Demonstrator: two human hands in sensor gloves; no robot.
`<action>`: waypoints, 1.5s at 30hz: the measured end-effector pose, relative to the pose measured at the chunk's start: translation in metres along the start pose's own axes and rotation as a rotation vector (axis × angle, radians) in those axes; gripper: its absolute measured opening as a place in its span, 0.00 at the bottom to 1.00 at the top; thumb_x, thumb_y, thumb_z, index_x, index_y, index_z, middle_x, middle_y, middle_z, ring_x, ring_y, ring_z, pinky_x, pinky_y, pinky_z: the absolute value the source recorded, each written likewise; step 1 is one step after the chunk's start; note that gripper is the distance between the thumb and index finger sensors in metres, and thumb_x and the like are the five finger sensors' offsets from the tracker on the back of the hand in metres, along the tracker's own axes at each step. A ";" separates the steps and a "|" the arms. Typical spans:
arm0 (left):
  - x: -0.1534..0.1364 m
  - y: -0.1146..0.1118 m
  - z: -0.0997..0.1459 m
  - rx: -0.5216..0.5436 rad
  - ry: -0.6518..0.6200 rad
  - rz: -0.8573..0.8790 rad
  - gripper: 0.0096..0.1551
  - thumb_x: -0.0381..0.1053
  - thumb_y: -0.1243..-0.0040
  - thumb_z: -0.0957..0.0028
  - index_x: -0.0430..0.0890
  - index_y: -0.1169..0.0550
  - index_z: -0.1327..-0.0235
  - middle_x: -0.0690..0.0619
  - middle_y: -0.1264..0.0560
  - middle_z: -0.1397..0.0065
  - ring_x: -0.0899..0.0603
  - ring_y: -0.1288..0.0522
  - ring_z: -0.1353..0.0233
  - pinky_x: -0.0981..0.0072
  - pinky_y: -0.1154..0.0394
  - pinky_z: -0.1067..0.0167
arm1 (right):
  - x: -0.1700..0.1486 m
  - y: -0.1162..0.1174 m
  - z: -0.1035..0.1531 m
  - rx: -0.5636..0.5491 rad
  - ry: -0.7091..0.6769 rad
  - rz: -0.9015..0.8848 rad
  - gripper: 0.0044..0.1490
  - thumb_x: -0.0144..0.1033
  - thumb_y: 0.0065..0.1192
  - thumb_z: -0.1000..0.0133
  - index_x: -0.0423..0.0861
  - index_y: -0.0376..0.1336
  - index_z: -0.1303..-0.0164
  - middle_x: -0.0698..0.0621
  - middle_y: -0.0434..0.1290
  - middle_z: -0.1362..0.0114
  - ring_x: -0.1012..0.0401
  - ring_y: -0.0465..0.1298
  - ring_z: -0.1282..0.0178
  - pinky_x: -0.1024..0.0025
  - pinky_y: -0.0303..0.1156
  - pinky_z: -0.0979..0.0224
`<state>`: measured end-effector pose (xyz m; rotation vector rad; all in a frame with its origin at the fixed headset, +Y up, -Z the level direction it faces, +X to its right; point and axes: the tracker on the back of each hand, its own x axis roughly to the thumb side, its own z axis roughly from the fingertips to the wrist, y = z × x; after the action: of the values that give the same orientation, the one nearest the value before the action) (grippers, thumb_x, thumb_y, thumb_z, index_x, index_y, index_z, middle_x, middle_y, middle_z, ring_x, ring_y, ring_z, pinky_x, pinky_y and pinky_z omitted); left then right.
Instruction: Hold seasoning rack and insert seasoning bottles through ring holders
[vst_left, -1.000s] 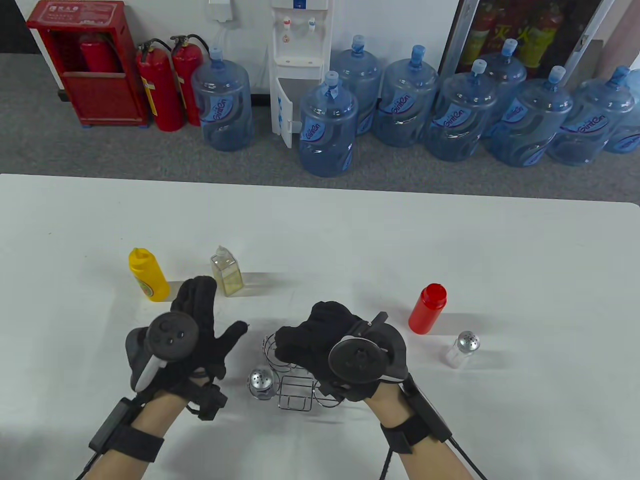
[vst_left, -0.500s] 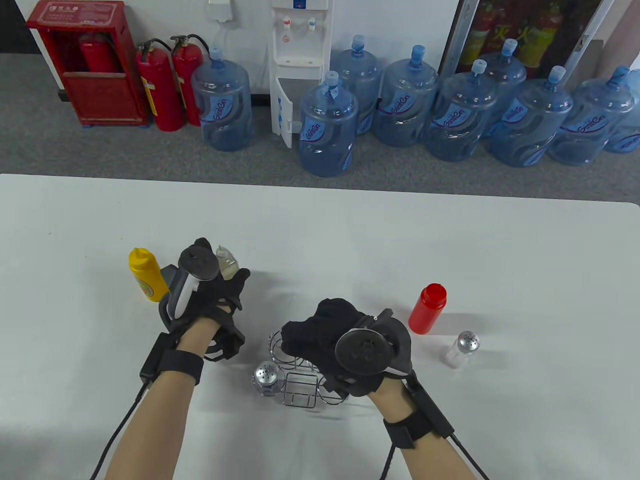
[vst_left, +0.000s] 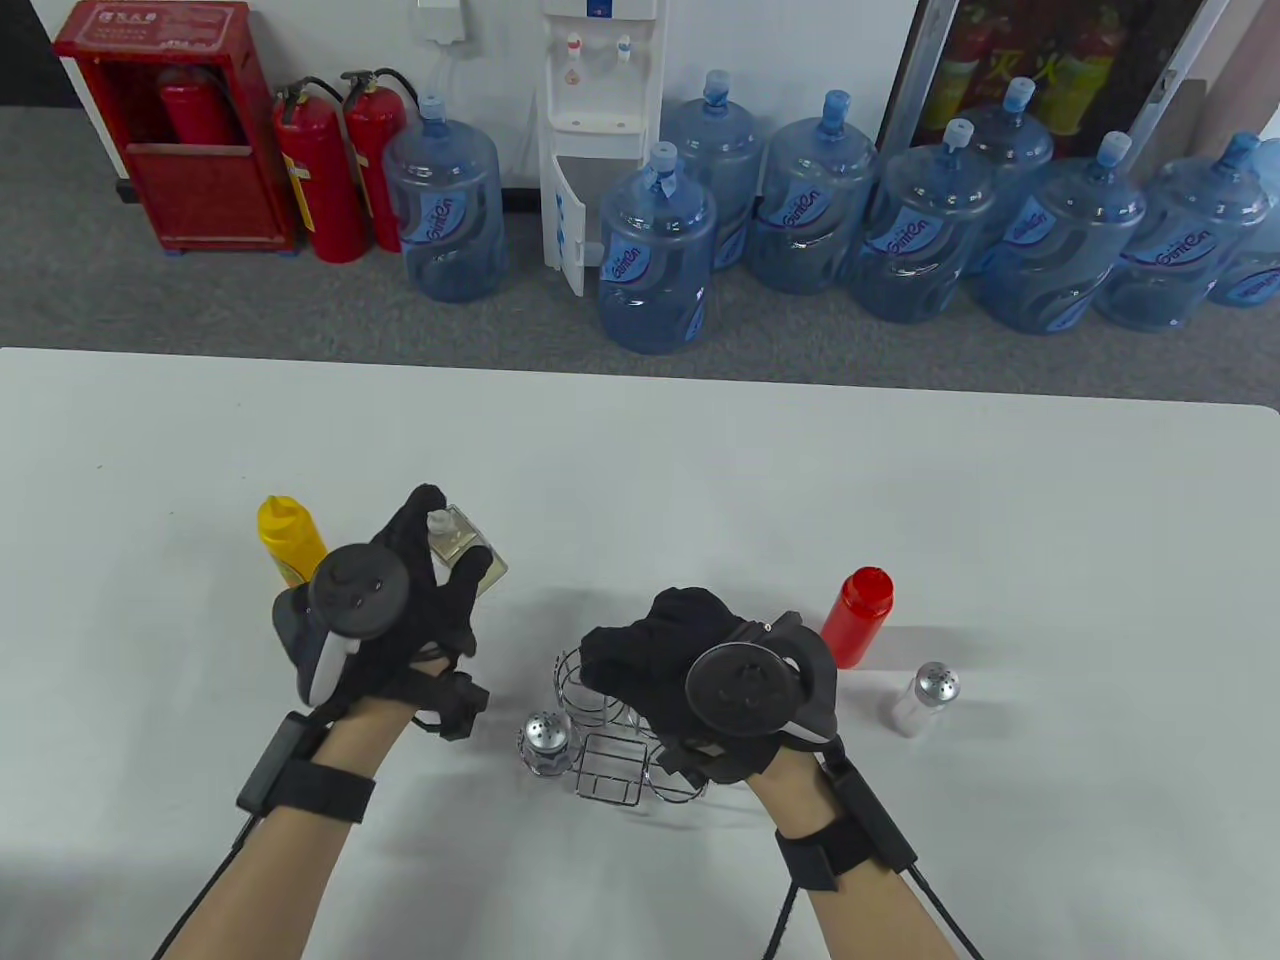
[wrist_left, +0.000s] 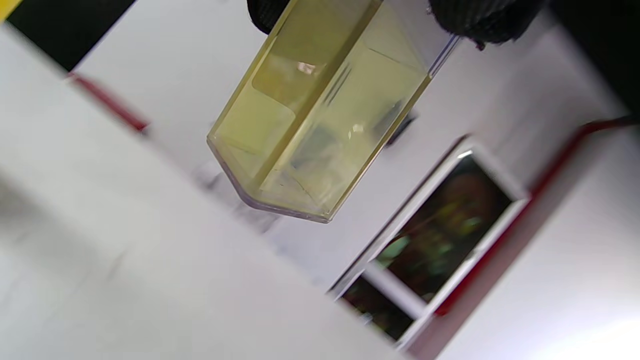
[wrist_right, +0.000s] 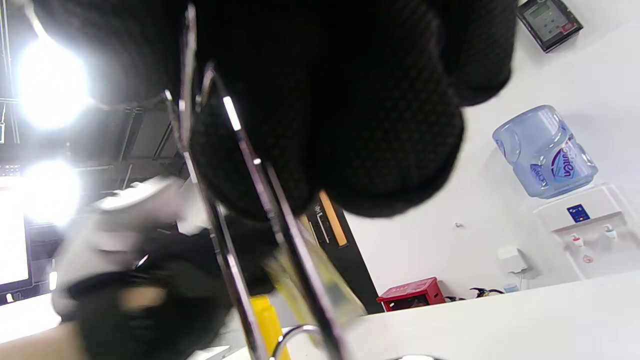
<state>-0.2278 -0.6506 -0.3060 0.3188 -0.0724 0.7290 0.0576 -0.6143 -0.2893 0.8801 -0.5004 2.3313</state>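
The chrome wire seasoning rack stands on the white table at centre front. My right hand grips its top; the wires cross under my gloved fingers in the right wrist view. A metal-capped shaker stands at the rack's left side. My left hand holds a square clear bottle of yellowish oil, tilted and lifted off the table; its base shows in the left wrist view. A yellow squeeze bottle, a red bottle and a second shaker stand on the table.
Beyond the table's far edge the floor holds several blue water jugs, a white water dispenser, two fire extinguishers and a red cabinet.
My left hand reached to the oil bottle, took hold of it and lifted and tilted it. My right hand stayed on the rack, which shifted slightly right.
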 end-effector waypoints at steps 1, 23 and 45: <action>0.011 0.012 0.014 0.019 -0.083 0.005 0.45 0.65 0.46 0.53 0.61 0.57 0.32 0.65 0.50 0.24 0.48 0.44 0.16 0.46 0.50 0.19 | -0.001 0.000 0.000 0.005 0.007 0.000 0.32 0.58 0.62 0.57 0.50 0.81 0.58 0.57 0.89 0.63 0.61 0.88 0.62 0.51 0.73 0.33; 0.083 -0.057 0.119 -0.262 -0.656 -0.099 0.42 0.65 0.43 0.53 0.61 0.52 0.33 0.64 0.43 0.25 0.44 0.43 0.14 0.40 0.55 0.19 | -0.004 0.005 -0.001 0.019 0.065 -0.063 0.33 0.58 0.58 0.55 0.50 0.80 0.56 0.57 0.88 0.61 0.61 0.87 0.60 0.51 0.72 0.33; 0.069 -0.060 0.105 -0.482 -0.642 -0.186 0.40 0.64 0.49 0.54 0.60 0.50 0.31 0.63 0.42 0.22 0.44 0.58 0.11 0.36 0.69 0.22 | -0.003 0.002 -0.003 0.052 0.043 -0.104 0.32 0.57 0.60 0.56 0.50 0.80 0.54 0.57 0.88 0.59 0.61 0.87 0.58 0.51 0.72 0.32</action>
<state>-0.1320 -0.6805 -0.2100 0.0828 -0.8041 0.3833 0.0569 -0.6156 -0.2939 0.8578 -0.3691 2.2718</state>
